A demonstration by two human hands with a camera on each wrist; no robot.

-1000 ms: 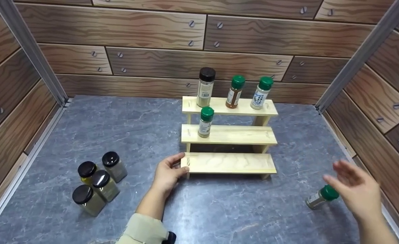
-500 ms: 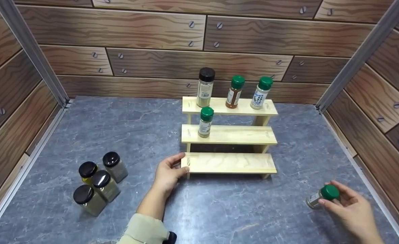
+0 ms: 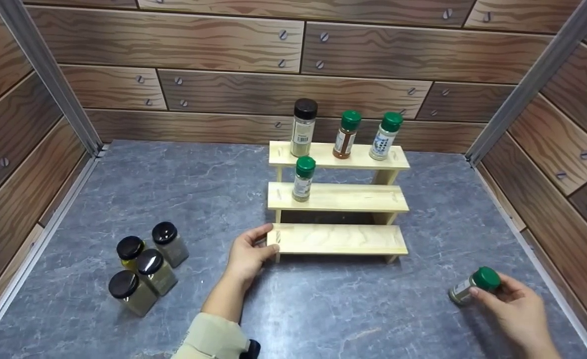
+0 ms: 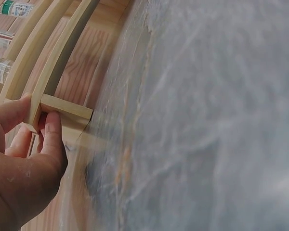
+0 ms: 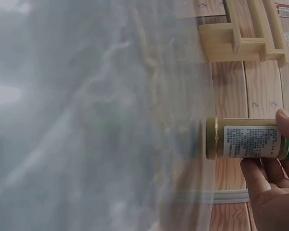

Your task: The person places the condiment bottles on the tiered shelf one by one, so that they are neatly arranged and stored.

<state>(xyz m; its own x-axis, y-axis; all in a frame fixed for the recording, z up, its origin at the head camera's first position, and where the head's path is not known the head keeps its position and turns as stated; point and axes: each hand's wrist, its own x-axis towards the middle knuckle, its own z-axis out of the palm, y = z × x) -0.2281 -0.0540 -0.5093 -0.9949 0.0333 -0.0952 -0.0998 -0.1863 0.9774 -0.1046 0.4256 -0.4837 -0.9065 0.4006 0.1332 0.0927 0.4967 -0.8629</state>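
Right of the three-tier rack, the right hand pinched a green-capped spice jar that a slack grip could drop; the left hand pinched the rack, where tugging could topple shelved jars.

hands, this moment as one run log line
left hand: grips bottom shelf; right hand: holds green-capped jar; top shelf: three jars; middle shelf: one jar; table: four black-capped jars
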